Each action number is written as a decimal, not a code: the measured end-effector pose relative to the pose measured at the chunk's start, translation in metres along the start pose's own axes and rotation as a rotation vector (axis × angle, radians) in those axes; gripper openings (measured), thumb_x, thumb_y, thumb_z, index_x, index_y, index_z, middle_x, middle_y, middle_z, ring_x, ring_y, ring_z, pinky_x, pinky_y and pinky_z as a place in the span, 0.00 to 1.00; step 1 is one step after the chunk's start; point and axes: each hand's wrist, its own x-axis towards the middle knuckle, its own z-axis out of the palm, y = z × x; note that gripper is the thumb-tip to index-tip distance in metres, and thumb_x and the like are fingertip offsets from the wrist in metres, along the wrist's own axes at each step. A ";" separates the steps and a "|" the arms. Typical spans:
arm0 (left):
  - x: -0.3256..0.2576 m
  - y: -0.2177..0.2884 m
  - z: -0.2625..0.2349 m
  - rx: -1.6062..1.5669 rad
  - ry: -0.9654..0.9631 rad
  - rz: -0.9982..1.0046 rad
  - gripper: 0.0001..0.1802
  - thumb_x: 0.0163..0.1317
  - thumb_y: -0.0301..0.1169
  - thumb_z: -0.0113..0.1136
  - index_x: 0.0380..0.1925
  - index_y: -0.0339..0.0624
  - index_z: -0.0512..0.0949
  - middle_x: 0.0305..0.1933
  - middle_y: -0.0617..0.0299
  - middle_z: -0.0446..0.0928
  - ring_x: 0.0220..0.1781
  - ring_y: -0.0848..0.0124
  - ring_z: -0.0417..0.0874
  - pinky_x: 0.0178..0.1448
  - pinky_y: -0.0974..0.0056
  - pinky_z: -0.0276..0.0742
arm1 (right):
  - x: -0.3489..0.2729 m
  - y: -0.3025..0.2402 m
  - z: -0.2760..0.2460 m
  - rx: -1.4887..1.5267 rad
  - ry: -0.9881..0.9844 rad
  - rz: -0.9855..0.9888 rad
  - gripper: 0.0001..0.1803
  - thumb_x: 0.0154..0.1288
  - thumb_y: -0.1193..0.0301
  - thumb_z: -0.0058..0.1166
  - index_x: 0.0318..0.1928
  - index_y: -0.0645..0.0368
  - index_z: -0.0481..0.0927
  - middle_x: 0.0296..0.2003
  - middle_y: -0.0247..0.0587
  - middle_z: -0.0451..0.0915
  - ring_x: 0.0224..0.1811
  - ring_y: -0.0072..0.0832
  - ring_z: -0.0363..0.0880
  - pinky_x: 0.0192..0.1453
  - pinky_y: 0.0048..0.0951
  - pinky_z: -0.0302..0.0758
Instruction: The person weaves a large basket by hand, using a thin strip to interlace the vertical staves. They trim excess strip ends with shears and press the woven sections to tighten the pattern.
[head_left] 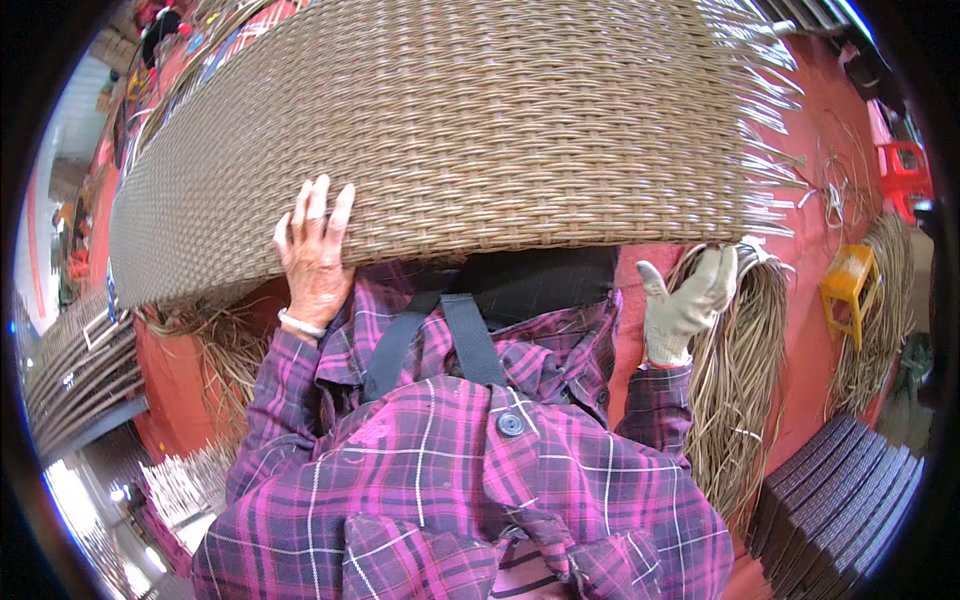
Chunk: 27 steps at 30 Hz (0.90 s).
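A large brown woven wicker panel (480, 130) stretches across the far side in front of me, with loose strand ends (775, 130) fringing its right edge. My bare left hand (317, 245) rests on the panel's near edge, fingers spread over the weave, and wears a white band at the wrist. At the panel's near right corner is my right hand (688, 303) in a pale glove. Its thumb stands apart from its fingers, and the fingertips reach the corner; I see nothing held in it.
Long brown strands (735, 390) hang in a bundle beside my right arm. Farther right stand a yellow stool (850, 290), a red stool (903, 178) and another strand bundle (880, 310). A stack of dark woven pieces (835, 500) lies at lower right. Bundled rods (85, 365) are at left.
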 end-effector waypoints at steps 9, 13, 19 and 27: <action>0.049 0.017 0.002 -0.082 0.108 0.115 0.51 0.45 0.20 0.65 0.74 0.57 0.63 0.77 0.58 0.60 0.78 0.56 0.60 0.72 0.46 0.54 | 0.063 0.007 0.017 0.100 0.070 0.058 0.39 0.54 0.42 0.69 0.55 0.61 0.77 0.58 0.53 0.76 0.60 0.50 0.75 0.62 0.48 0.75; 0.060 0.023 0.000 -0.104 0.088 0.089 0.52 0.44 0.23 0.68 0.74 0.59 0.63 0.78 0.58 0.59 0.78 0.57 0.59 0.72 0.46 0.54 | 0.093 -0.014 0.025 0.249 0.163 -0.160 0.28 0.62 0.50 0.66 0.53 0.58 0.81 0.50 0.46 0.82 0.56 0.43 0.79 0.62 0.45 0.74; 0.075 0.066 -0.010 -0.385 0.096 0.263 0.49 0.43 0.32 0.75 0.71 0.55 0.68 0.76 0.58 0.62 0.76 0.56 0.63 0.73 0.47 0.54 | 0.103 -0.043 0.021 0.499 -0.042 -0.459 0.25 0.47 0.76 0.67 0.49 0.48 0.83 0.45 0.33 0.81 0.53 0.36 0.79 0.58 0.44 0.74; 0.079 0.105 -0.006 -0.577 0.343 0.315 0.19 0.52 0.26 0.68 0.48 0.44 0.83 0.50 0.62 0.78 0.52 0.61 0.78 0.56 0.55 0.69 | 0.098 -0.099 0.032 0.568 -0.077 -0.583 0.17 0.47 0.70 0.62 0.42 0.44 0.82 0.40 0.24 0.81 0.47 0.33 0.79 0.53 0.42 0.75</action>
